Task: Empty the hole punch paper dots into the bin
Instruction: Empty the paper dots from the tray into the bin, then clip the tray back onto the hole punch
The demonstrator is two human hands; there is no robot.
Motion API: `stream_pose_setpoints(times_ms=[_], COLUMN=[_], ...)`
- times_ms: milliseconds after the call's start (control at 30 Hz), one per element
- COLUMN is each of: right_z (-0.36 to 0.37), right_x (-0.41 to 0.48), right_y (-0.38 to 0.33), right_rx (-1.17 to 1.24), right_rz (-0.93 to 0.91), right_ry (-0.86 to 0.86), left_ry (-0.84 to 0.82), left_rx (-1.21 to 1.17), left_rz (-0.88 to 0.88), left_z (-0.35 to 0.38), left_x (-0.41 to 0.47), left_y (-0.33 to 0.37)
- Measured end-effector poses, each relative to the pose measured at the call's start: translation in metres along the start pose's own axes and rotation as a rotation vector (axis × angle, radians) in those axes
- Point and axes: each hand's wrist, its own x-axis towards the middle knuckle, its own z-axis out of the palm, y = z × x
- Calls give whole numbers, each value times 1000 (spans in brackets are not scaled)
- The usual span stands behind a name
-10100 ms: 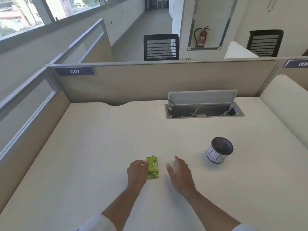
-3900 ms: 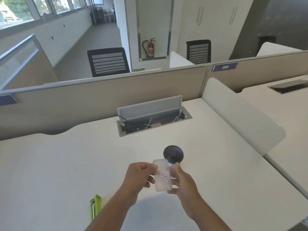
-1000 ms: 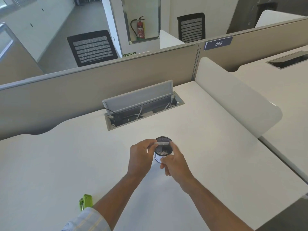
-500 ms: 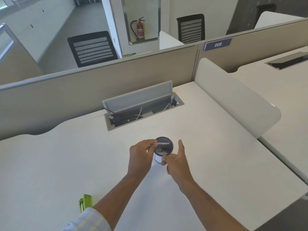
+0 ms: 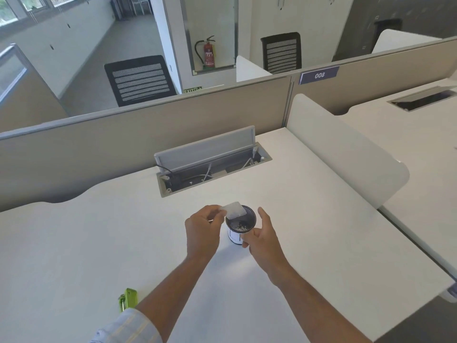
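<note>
A small round bin (image 5: 235, 237), white outside and dark inside, stands on the white desk (image 5: 309, 219). White paper dots (image 5: 240, 227) lie at its bottom. My left hand (image 5: 204, 227) pinches the clear plastic chip tray (image 5: 234, 210) of the hole punch by one end and holds it tilted over the bin's far-left rim. My right hand (image 5: 262, 233) is beside the bin on its right, thumb up and fingers curled against the bin's side. The green hole punch body (image 5: 128, 298) lies on the desk near my left sleeve.
An open cable box (image 5: 212, 167) with a raised grey lid and wires is set into the desk behind the bin. A beige partition (image 5: 148, 134) closes the far side and a white divider panel (image 5: 346, 147) the right. The desk's front-right edge drops to the floor.
The tray has tilted up so its flat face shows above the bin rim. My right hand has shifted from near the tray to the bin's right side, thumb raised.
</note>
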Motion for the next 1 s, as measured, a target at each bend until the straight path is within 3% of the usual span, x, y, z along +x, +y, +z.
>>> stream_pose_setpoints(times_ms=[367,600,800,900,1000], right_z=[4,15,39,60,80], right_x=[-20,-27,-43,-58,-74], right_y=[7,9,11,11,14], right_rx=[-55,117,352,350,337], right_rz=[54,192,336,347,351], right_ry=[14,-22,-345,-545,-632], left_ry=[82,-134,-274,-256,-284], left_rx=[-234,-280,-213,-172,-132], left_rz=[-138,-283,-318,-337,-363], left_z=[-33,-77,-116,-133,-145], left_x=[-18,-44,-71,-84,-99], left_y=[9,4,-10,-20,-31])
